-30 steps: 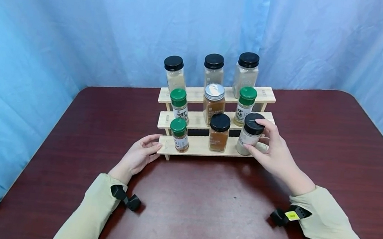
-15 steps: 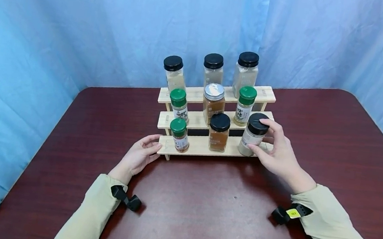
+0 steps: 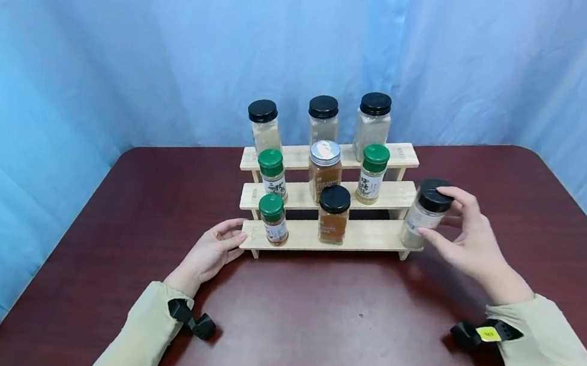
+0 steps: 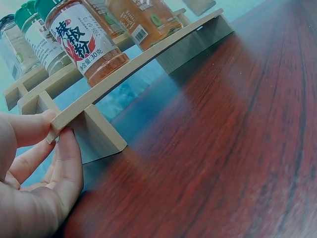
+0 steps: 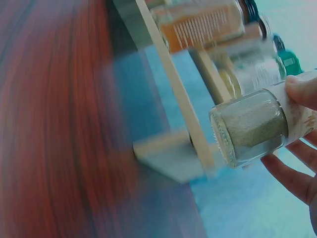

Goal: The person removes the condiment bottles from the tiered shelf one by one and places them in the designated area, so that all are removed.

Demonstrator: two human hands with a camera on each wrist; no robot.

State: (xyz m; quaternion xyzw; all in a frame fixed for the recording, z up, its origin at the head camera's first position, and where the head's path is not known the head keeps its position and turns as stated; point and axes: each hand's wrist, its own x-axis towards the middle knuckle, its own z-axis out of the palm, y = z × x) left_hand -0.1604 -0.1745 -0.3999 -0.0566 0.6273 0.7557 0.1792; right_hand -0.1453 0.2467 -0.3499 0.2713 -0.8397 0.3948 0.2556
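A glass spice jar [image 3: 423, 214] with a black lid and greyish powder is held between the thumb and fingers of my right hand [image 3: 473, 246]. In the head view it is at the right end of the lowest shelf; the right wrist view shows its glass base [image 5: 250, 129] raised off the wood. My left hand [image 3: 214, 251] pinches the left end of the lowest tier of the wooden spice rack [image 3: 369, 237], thumb above and fingers below in the left wrist view. A green-capped chili powder jar [image 4: 89, 42] stands near that hand.
An orange-brown spice jar [image 3: 333, 215] stands mid-front. Behind it on the middle tier are a silver-lidded jar [image 3: 324, 171] and two green-capped ones. Three black-lidded jars, one at the right [image 3: 373, 125], line the top tier. Blue curtains [image 3: 206, 46] hang behind the dark red table [image 3: 309, 330].
My right hand has carried the black-lidded jar rightward, from its place on the lowest tier to that tier's right end, and lifted it. The left hand keeps its hold. The head view has tilted slightly.
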